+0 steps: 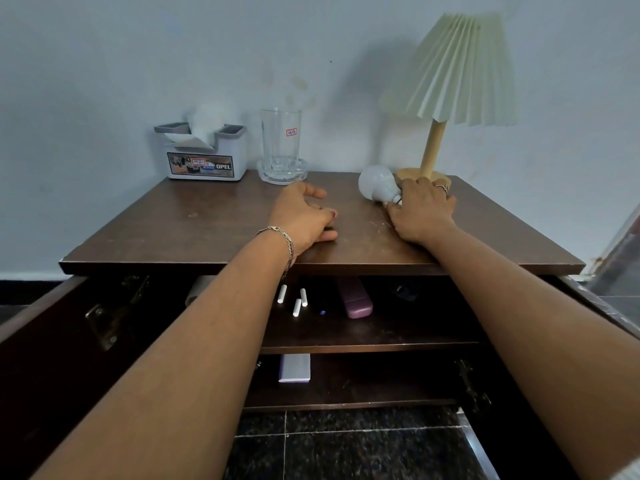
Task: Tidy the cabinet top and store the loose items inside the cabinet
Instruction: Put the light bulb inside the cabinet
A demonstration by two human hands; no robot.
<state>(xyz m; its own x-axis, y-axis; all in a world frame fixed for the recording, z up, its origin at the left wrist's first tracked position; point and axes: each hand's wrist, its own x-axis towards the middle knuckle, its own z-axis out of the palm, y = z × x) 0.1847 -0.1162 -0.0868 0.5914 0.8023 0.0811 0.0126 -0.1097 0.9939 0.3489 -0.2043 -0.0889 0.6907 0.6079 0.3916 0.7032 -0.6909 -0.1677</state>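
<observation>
Head view: bulb lies on its side on the cabinet top, globe pointing left and away, its screw end pinched in your right hand. Lamp base sits just behind your knuckles. Left hand rests relaxed mid-top, holding nothing. Draw back over the front edge; upper shelf looks free right of the purple case.
</observation>
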